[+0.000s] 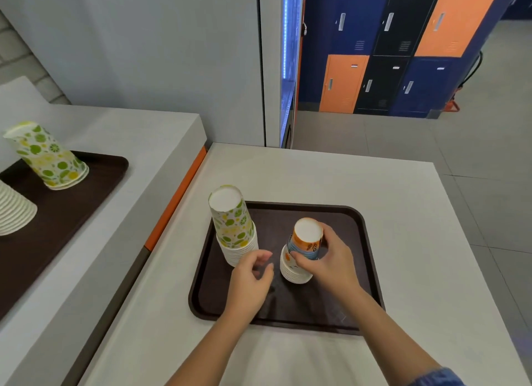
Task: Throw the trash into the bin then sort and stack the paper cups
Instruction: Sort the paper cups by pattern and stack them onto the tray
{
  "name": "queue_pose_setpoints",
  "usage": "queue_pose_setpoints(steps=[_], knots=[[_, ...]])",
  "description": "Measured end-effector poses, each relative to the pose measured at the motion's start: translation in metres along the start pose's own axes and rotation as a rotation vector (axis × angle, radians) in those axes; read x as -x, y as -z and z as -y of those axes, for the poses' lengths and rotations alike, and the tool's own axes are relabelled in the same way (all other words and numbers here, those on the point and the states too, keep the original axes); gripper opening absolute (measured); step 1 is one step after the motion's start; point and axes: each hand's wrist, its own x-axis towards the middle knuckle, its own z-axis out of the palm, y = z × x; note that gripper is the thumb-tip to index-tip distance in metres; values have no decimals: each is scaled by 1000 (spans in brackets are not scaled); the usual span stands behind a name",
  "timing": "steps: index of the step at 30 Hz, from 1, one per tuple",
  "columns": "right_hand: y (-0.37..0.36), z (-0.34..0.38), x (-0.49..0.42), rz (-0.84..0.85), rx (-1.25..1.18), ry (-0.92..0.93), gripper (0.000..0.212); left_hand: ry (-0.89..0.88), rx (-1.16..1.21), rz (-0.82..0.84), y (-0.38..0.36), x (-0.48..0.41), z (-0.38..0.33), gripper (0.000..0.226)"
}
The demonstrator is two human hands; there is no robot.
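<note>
Right hand (331, 256) grips the orange stack (302, 250), seating its top cup; left hand (253, 273) hovers loosely curled, empty (green stack (233, 227) alongside).

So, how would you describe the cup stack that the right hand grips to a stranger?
On the near white table lies a dark brown tray with two upside-down cup stacks. The right stack, gripped by the right hand, is the one. Its top cup is orange and blue; the left stack shows green and yellow fruit.
</note>
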Motion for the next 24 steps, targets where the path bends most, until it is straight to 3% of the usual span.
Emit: queue_pose_setpoints(steps=[13,19,24], knots=[[14,30,-9,-28,-74,50,58,16,9,48,-14,-15,13,43],[28,46,-13,-110,-115,51,59,-5,19,216,-27,-25,9,86],[47,66,-18,-219,-235,50,53,-13,-43,241,-54,-41,-3,69]])
